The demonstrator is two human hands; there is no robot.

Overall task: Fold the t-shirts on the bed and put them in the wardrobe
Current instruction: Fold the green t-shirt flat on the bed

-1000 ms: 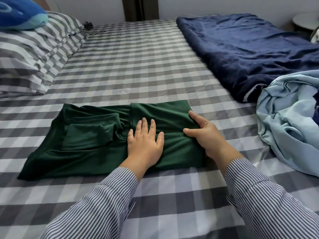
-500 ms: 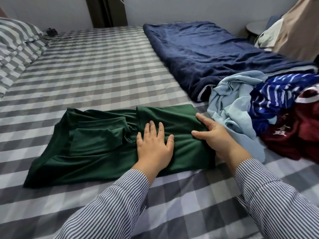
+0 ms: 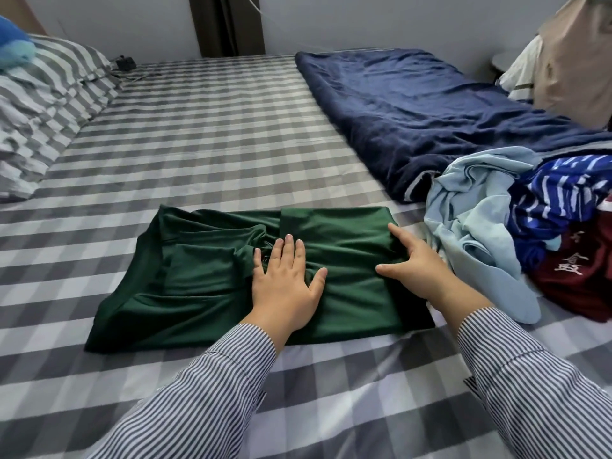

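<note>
A dark green t-shirt [image 3: 205, 279] lies partly folded on the checked bed [image 3: 212, 140], its right part folded over. My left hand [image 3: 284, 286] presses flat on the shirt's middle with straight fingers. My right hand [image 3: 417, 266] rests on the shirt's right edge, index finger and thumb spread apart. To the right lies a heap of unfolded shirts: a light blue one [image 3: 477, 226], a blue striped one [image 3: 563, 190] and a dark red one [image 3: 576, 276] with white characters.
A navy blanket [image 3: 414, 107] stretches along the bed's far right side. Striped pillows [image 3: 39, 111] and a blue plush toy [image 3: 13, 48] sit at the far left. Beige and white fabric [image 3: 569, 58] hangs at the right edge. A dark curtain [image 3: 228, 24] hangs behind the bed.
The view has swung right then slightly back, bringing the clothes heap into sight. Both hands have stayed on the green shirt in nearly the same places.
</note>
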